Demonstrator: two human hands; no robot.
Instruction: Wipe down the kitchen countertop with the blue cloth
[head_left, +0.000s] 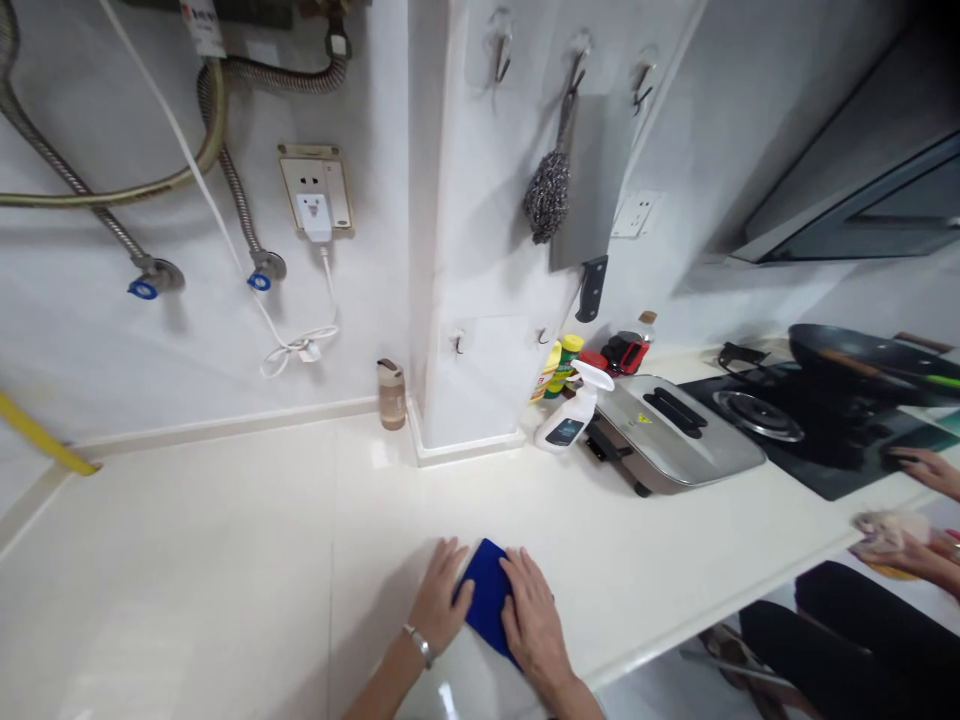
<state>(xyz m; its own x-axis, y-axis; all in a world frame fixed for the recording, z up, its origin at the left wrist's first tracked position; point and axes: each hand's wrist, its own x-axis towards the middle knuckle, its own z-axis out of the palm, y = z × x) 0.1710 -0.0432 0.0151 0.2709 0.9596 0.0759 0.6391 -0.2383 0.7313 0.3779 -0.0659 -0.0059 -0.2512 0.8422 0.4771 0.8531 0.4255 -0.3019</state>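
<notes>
Now, with both palms down, keep the cloth (487, 600) flat on the counter (225, 560). Look for it near the front edge, right of the seam (331, 610) and well apart from the back edge, one corner pointing toward the column (476, 390).

Left hand (441, 598): unclenched, fingers stretched toward the back edge, thumb at the cloth's left side. Right hand (534, 622): likewise loose and extended, lying over the cloth's right side. No fist on either side; hard to tell from above any pinch of fabric beneath the fingertips.

To handle the cloth well, probably best to spread pressure evenly through both palms rather than dig in with the fingertips, to hold both sides gently taut, and to smooth from the middle outward against any rucking. Better to shift both hands together than to drag one corner alone. Watch the front edge, a likely place for slipping over, and mind the bracelet (420, 645), possibly apt to catch on fabric.

Reach with care around the spray (568, 418), beside the column's right corner and by the left end of the pan (682, 435), and around the cup (391, 395) at the back edge. Farther right, by the hob (810, 450), allow for a co-worker's hand (930, 470)
</notes>
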